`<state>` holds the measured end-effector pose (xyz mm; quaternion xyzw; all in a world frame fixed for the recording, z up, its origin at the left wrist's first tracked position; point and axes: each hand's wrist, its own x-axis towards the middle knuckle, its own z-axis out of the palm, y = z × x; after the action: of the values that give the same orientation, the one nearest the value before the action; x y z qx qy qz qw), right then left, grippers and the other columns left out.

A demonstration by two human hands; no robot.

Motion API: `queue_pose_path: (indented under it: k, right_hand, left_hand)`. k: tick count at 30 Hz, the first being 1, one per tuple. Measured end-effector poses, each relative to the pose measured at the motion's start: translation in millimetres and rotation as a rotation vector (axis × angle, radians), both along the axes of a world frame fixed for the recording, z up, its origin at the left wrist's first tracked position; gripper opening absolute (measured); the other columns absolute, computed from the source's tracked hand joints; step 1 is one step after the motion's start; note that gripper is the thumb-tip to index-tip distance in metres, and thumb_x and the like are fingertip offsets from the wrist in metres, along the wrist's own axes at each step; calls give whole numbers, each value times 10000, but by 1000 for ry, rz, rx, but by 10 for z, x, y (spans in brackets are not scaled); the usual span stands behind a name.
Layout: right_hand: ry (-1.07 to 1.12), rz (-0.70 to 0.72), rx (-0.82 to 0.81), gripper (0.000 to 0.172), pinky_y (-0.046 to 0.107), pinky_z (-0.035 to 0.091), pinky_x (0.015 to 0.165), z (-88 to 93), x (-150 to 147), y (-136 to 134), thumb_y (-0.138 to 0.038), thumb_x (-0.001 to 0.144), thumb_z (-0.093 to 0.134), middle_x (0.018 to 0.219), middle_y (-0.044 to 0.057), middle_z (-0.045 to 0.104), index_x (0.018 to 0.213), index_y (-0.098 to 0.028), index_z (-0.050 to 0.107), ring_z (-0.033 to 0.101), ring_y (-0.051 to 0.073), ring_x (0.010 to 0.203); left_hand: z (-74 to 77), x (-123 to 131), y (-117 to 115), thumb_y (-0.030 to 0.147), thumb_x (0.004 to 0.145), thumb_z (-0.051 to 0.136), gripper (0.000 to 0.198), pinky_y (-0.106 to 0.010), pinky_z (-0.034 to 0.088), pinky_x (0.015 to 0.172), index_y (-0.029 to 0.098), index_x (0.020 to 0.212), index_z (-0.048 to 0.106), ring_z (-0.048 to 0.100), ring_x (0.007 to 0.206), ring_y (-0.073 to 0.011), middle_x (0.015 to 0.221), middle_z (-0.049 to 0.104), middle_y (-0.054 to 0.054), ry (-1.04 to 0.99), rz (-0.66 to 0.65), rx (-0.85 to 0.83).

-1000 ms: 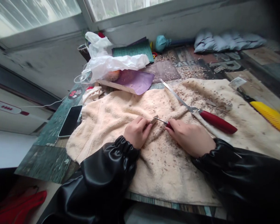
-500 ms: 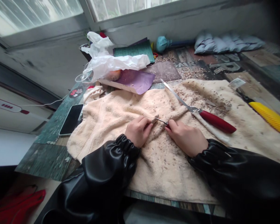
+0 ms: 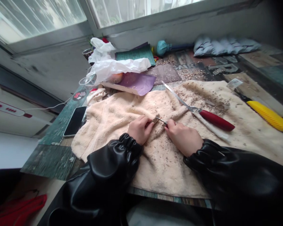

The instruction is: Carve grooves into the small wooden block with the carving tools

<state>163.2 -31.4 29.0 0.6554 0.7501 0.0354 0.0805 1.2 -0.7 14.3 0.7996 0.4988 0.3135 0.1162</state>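
Left hand (image 3: 139,129) and right hand (image 3: 183,138) close together, fingers (image 3: 145,121) curled in pinch grips, forearms (image 3: 113,157) angled inward.

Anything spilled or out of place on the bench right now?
Wood shavings litter the cream towel, thickest by the red-handled knife, which lies bare-bladed just beyond the right hand and its small carving tool. Nothing looks damaged.

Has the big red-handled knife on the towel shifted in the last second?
No: the red-handled knife still lies with its tip near the purple sheet.

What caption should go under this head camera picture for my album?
Left hand pinches a small piece while right hand works it with a thin tool over a chip-strewn towel.
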Motion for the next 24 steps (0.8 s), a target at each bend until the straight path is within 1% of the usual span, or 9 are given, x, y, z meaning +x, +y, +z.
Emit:
queue_pose_path:
  k: [3, 5, 7, 9, 12, 16, 19, 21, 24]
  right_hand:
    - [39, -3, -73, 283, 254, 340, 458, 31, -21, 4, -301, 960, 339, 738, 119, 662, 996, -120, 555, 664, 224, 633]
    - [64, -18, -120, 279, 273, 432, 520, 53, -27, 0, -310, 965, 362, 754, 80, 658, 1022, -122, 559, 656, 193, 656]
    - [93, -35, -166, 282, 301, 499, 603, 77, -24, 4, -343, 957, 415, 825, 48, 650, 1061, -127, 565, 638, 153, 690]
    - [134, -43, -213, 293, 322, 527, 669, 101, -4, 24, -372, 929, 483, 913, 36, 640, 1087, -140, 570, 625, 134, 738]
    - [213, -21, -276, 297, 342, 535, 707, 125, 43, 71, -364, 913, 517, 999, 52, 632, 1107, -146, 571, 626, 148, 808]
    - [308, 22, -301, 287, 343, 532, 717, 130, 63, 46, -366, 910, 523, 999, 49, 633, 1085, -146, 582, 625, 149, 820]
    - [302, -11, -241, 299, 324, 513, 674, 138, 36, -63, -379, 943, 445, 889, 44, 648, 1056, -134, 574, 628, 146, 747]
    - [281, -29, -189, 305, 297, 475, 631, 158, 56, -129, -369, 966, 364, 822, 57, 664, 1030, -144, 559, 641, 167, 718]
    - [255, -31, -120, 300, 264, 416, 583, 206, 245, -133, -394, 965, 320, 846, 58, 690, 981, -196, 545, 655, 189, 739]
  left_hand:
    - [-8, 7, 3, 199, 821, 609, 89, -214, 487, 562, 140, 756, 618, 571, 594, -110, 709, 612, -15, 5, 0, 1]
    - [-9, 12, 0, 195, 818, 606, 86, -217, 483, 567, 144, 749, 616, 568, 593, -111, 715, 612, -16, 14, -5, 6]
    - [-10, 17, -3, 197, 818, 601, 93, -219, 478, 567, 148, 739, 611, 563, 589, -111, 719, 610, -18, 23, -8, 10]
    - [-12, 24, -6, 205, 820, 593, 103, -219, 474, 563, 152, 733, 605, 558, 584, -112, 718, 607, -19, 30, -5, 11]
    - [-19, 41, -13, 210, 816, 590, 106, -222, 468, 552, 152, 728, 596, 559, 586, -119, 715, 603, -24, 39, 4, 10]
    - [-35, 41, -4, 212, 810, 579, 108, -261, 476, 588, 154, 720, 586, 570, 622, -150, 714, 607, -40, 51, 35, 16]
    - [-54, 0, 37, 212, 814, 567, 93, -270, 485, 595, 153, 745, 587, 579, 633, -157, 726, 617, -46, 42, 73, 9]
    - [-67, -34, 68, 211, 809, 573, 75, -257, 489, 582, 158, 757, 589, 582, 624, -148, 720, 622, -36, 30, 90, -4]
    - [-82, -65, 89, 212, 802, 581, 60, -245, 495, 573, 166, 765, 593, 594, 637, -145, 727, 633, -31, 14, 100, -20]
